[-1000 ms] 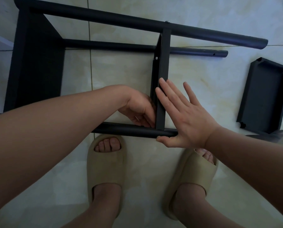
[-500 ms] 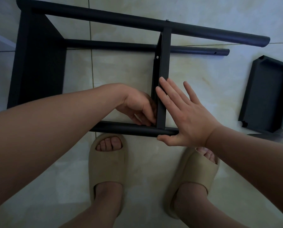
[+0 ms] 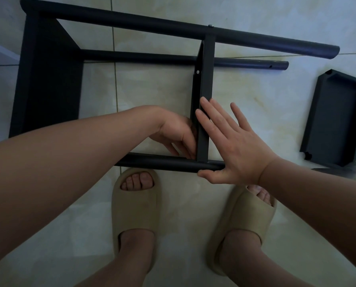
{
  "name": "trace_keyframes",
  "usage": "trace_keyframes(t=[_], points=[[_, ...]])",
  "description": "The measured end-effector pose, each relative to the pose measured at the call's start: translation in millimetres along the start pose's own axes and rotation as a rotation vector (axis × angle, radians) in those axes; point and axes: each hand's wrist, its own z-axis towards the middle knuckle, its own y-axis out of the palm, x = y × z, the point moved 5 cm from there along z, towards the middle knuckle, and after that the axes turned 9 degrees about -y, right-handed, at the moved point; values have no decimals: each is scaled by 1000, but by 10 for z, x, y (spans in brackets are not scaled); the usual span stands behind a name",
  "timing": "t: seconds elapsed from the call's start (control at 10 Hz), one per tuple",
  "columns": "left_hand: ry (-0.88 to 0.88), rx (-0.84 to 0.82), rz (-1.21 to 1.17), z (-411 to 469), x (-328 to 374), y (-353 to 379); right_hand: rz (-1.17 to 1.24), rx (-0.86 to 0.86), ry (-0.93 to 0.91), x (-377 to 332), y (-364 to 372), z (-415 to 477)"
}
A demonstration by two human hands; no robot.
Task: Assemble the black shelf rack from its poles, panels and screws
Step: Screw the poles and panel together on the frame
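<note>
The black shelf rack lies on its side on the tiled floor. Its top pole [image 3: 173, 27] and a lower far pole [image 3: 152, 59] run left to right, and a near pole [image 3: 162, 163] lies by my feet. One panel [image 3: 48, 79] closes the left end. A second panel [image 3: 205, 83] stands edge-on between the poles. My right hand [image 3: 235, 146] lies flat with straight fingers against this panel's right face, thumb under the near pole's end. My left hand [image 3: 177, 135] reaches behind the panel's left face at the near pole, fingers curled there; what they hold is hidden.
A loose black panel [image 3: 334, 119] lies on the floor at the right, hollow side up. My two feet in beige slides [image 3: 135, 208] stand just in front of the near pole. A grey object [image 3: 349, 168] shows at the right edge.
Almost nothing differs. Both hands keep their places at the middle panel, with only slight finger movement of my left hand and a small shift of the view.
</note>
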Motion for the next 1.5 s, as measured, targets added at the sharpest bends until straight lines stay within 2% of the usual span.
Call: trace_keyframes(t=[0.2, 0.4, 0.9, 1.5], points=[[5, -34, -22, -21, -30, -11, 0, 11, 1, 0, -2, -1], [-63, 6, 45, 24, -40, -22, 1, 9, 0, 5, 6, 0], [24, -20, -29, 3, -11, 6, 9, 17, -4, 6, 3, 4], [-31, -12, -12, 41, -18, 2, 17, 19, -3, 5, 6, 6]])
